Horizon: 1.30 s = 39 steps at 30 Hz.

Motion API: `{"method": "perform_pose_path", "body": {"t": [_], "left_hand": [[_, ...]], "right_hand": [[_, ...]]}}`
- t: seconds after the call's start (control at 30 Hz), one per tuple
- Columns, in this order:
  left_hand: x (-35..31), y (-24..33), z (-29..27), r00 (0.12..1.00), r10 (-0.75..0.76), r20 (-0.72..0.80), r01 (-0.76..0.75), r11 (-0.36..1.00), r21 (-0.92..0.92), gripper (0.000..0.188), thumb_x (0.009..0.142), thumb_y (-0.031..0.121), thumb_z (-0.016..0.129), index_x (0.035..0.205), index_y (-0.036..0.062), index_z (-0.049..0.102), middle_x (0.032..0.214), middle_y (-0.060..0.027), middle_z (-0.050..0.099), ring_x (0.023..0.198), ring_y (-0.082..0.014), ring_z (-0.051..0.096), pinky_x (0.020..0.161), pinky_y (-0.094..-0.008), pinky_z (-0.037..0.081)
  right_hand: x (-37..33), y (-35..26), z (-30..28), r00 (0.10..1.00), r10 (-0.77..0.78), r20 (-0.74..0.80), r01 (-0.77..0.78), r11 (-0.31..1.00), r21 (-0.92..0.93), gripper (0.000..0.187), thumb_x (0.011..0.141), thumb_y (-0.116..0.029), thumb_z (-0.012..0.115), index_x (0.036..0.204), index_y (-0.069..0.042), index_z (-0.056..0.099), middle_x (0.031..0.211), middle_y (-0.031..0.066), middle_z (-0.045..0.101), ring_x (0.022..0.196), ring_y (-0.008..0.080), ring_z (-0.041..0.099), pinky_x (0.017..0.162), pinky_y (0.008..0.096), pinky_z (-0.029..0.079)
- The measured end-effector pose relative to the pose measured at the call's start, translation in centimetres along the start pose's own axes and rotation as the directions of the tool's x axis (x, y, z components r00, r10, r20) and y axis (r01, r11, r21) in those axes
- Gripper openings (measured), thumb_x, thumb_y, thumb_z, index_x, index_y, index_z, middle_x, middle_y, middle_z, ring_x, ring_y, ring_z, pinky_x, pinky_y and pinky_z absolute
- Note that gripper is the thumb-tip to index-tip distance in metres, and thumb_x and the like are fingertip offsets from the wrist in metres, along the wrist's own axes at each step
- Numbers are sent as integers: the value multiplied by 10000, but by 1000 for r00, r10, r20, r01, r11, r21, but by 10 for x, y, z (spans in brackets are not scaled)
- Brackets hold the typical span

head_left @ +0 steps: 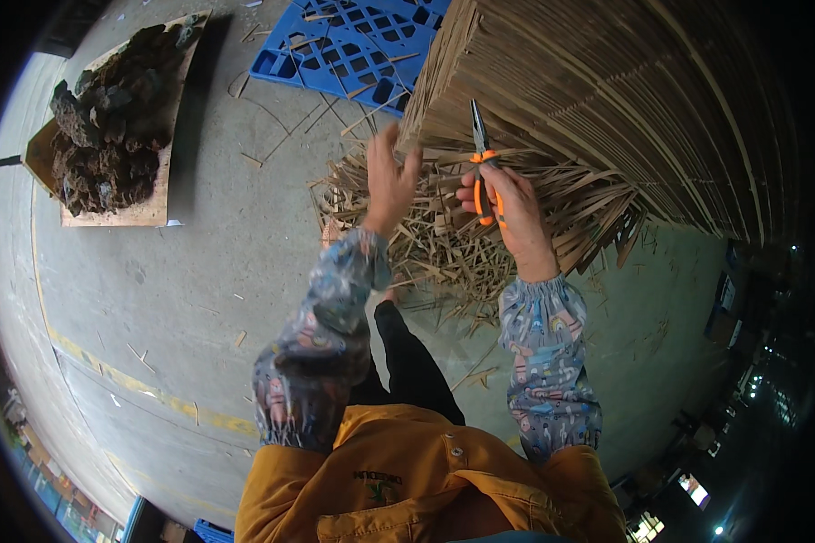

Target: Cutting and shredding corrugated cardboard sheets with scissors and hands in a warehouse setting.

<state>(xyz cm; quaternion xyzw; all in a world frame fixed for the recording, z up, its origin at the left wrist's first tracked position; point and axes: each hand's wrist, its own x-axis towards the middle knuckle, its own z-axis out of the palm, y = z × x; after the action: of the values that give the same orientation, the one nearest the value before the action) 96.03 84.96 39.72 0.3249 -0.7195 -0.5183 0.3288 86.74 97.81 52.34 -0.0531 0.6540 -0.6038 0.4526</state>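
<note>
My right hand is closed round the orange handles of long-nose pliers. The pliers' dark tips point away from me, in front of a tall brown stack of what look like slatted strip mats. My left hand is raised by the stack's left corner, thumb and fingers apart, with nothing visible in it. Whether its fingertips touch the stack I cannot tell. Below both hands spreads a heap of loose flat brown strips. Patterned sleeve covers are on both forearms.
A blue plastic pallet lies behind the stack's left side, strewn with strips. At the far left, dark rough rocks rest on a wooden board. Strip scraps litter the grey floor, which bears a yellow line.
</note>
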Motion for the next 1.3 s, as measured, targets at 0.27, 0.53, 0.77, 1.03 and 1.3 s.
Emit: {"method": "perform_pose_path", "body": {"t": [0.27, 0.53, 0.77, 1.03, 1.3], "left_hand": [[47, -11, 42, 956, 166, 243, -187, 980, 64, 644, 838, 325, 511, 1335, 41, 215, 1314, -197, 317, 1155, -354, 363, 951, -361, 319], [-99, -71, 77, 385, -508, 770, 149, 858, 491, 362, 855, 418, 466, 1055, 117, 466, 968, -156, 481, 814, -305, 559, 637, -446, 455], [0, -67, 35, 995, 81, 61, -91, 979, 181, 660, 696, 354, 678, 1196, 39, 383, 1123, -160, 454, 1033, -309, 467, 839, -387, 409], [-17, -134, 94, 977, -127, 172, 66, 944, 324, 625, 780, 274, 588, 1289, 71, 286, 1140, -170, 481, 1104, -295, 436, 865, -380, 401], [-99, -113, 65, 593, -486, 642, 43, 815, 578, 469, 749, 289, 595, 1147, 109, 424, 1062, -129, 445, 977, -297, 459, 798, -425, 406]], "right_hand": [[7, 22, -15, 1000, -14, 3, 14, 998, -66, 301, 834, -298, 532, 906, -9, 574, 791, 49, 588, 658, 124, 581, 597, 229, 469], [14, 95, -103, 869, 92, -487, -214, 956, -202, 281, 869, -292, 492, 883, -18, 553, 750, 41, 566, 583, 107, 537, 487, 238, 443], [-20, 96, -90, 902, 205, -379, -309, 921, -236, 303, 855, -308, 505, 859, -8, 544, 714, 40, 548, 589, 116, 550, 505, 252, 471], [11, 78, -22, 965, 79, -248, -90, 995, -33, 302, 867, -291, 483, 911, -7, 575, 828, 91, 612, 683, 148, 593, 599, 271, 489], [-28, 96, -9, 973, 105, -208, -164, 942, -294, 325, 878, -274, 461, 1020, 7, 539, 865, 67, 594, 775, 139, 576, 676, 252, 450]]}}
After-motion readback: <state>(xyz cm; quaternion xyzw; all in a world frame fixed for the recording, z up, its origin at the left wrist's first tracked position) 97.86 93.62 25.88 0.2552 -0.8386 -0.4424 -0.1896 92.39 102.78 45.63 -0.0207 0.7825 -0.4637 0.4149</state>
